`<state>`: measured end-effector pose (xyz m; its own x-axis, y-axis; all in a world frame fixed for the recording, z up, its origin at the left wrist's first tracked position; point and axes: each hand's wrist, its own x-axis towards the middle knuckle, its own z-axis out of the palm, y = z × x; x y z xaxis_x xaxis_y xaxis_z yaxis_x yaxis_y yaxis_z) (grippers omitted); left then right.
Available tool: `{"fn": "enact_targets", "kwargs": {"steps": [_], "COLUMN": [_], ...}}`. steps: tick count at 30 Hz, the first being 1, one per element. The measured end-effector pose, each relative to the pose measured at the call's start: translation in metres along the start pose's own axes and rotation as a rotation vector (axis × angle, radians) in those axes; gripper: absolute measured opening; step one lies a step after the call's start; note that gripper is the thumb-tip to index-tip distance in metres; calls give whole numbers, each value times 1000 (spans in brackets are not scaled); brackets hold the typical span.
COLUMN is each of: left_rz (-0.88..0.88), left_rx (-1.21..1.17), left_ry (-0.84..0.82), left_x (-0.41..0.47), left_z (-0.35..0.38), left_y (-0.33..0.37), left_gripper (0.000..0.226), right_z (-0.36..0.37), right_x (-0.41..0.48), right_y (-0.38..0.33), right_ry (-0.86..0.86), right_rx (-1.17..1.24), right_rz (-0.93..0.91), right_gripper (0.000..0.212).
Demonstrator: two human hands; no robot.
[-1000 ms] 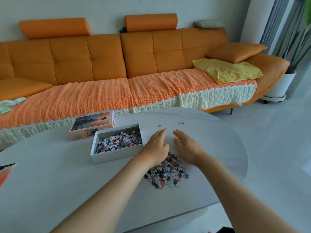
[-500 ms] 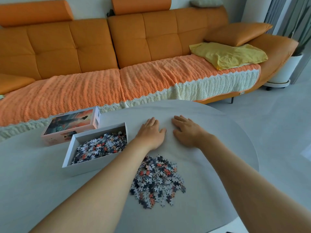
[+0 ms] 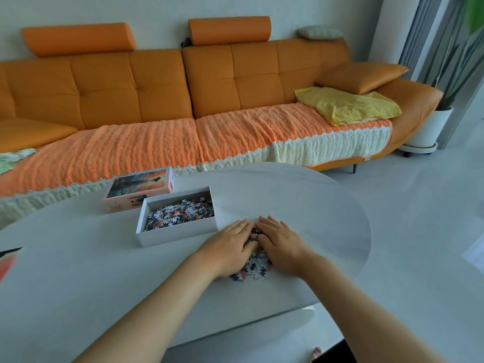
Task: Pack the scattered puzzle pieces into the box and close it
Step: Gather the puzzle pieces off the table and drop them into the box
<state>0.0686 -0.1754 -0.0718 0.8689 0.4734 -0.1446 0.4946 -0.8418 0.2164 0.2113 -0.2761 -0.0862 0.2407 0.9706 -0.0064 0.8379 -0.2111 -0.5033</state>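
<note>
both hands, left hand [image 3: 231,246] and right hand [image 3: 281,244], cup the loose puzzle pieces [image 3: 255,265] at frame centre beside the box [image 3: 178,233], fingers seemingly flat; light, shifty, best scooped from underneath.

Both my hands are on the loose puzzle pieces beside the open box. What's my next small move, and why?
Probably scoop a handful up: the left hand and right hand flank the bunched puzzle pieces, and the open box, partly filled, sits just left of them.
</note>
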Motion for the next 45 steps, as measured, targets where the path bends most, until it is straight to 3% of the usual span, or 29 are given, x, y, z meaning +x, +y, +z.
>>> {"fn": "enact_targets", "kwargs": {"steps": [7,13,20,23,25,27,29,33,36,41,45], "left_rz": [-10,-69,-77,-53,-63,-64,-43,-14,6,-23,-50], "left_rx": [64,69,-140,-227,-174,-61,3,-5,-56,-145,-186], "left_ry": [89,172,236,224,165,92,75,109,125,113,91], "left_x": [-61,-95,-113,-112,-111,-108,-106,-103,-106,-121,-132], "left_z": [19,23,23,17,16,18,20,20,15,8,10], "left_y": [-25,-52,-75,-78,-77,-75,-75,-80,-86,-96,-100], "left_gripper": [69,96,67,84,108,128,135,127,124,120,122], "right_z": [37,57,75,75,69,63,61,67,67,63,59], "right_x": [-27,-21,-6,5,10,14,15,4,-7,0,2], "right_y": [-49,-85,-112,-113,-108,-101,-94,-102,-111,-104,-109], "right_ry": [47,37,52,188,275,225,114,-17,-13,-15,-20], "right_rx": [-57,-104,-31,38,-25,-58,-54,-47,-29,-79,4], "right_rz": [19,-27,-194,-126,-8,74,75,-13,-98,-86,-106], "right_gripper": [54,55,48,46,46,46,44,48,48,55,45]}}
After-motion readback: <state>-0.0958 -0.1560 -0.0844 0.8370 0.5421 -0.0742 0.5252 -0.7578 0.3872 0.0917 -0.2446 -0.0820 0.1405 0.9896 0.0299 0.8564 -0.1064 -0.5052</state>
